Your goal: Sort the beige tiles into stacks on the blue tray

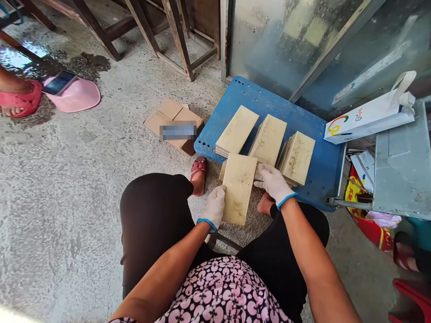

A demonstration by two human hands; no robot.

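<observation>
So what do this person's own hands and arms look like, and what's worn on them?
The left hand and right hand each wear an off-white fabric glove with a bright blue band at the wrist. Both forearms are bare; a pink-and-black patterned sleeve edge just shows on the left.

The left forearm (164,267) extends forward and angles inward; the gloved left hand (214,205) is positioned with its fingers (221,192) curled. The right forearm (311,249) also angles inward; the gloved right hand (275,183) is slightly farther forward, palm turned inward.
</observation>
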